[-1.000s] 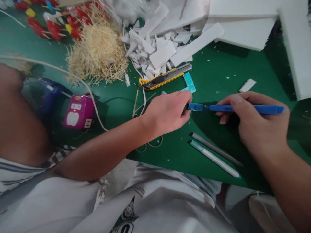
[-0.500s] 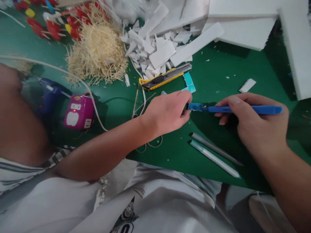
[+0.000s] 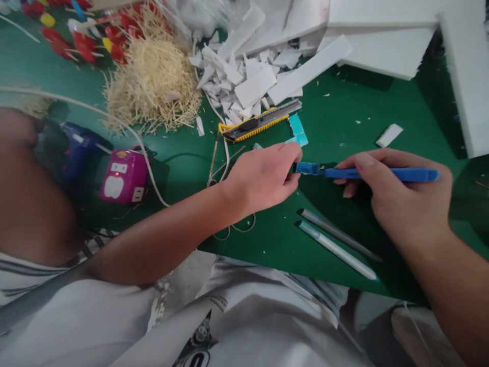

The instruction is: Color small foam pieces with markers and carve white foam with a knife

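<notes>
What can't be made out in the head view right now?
Head view:
- Left hand: fingertip grip on the small blue block, hidden by its own knuckles.
- Slim blue plastic pen in the right hand: tip too small and blurred to confirm contact.
- Flat turquoise strip: lower end hidden behind left fingers.
- Large white foam board: far side cut off by top edge.

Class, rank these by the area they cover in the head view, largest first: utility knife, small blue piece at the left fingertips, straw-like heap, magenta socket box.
1. Straw-like heap
2. Magenta socket box
3. Utility knife
4. Small blue piece
</notes>
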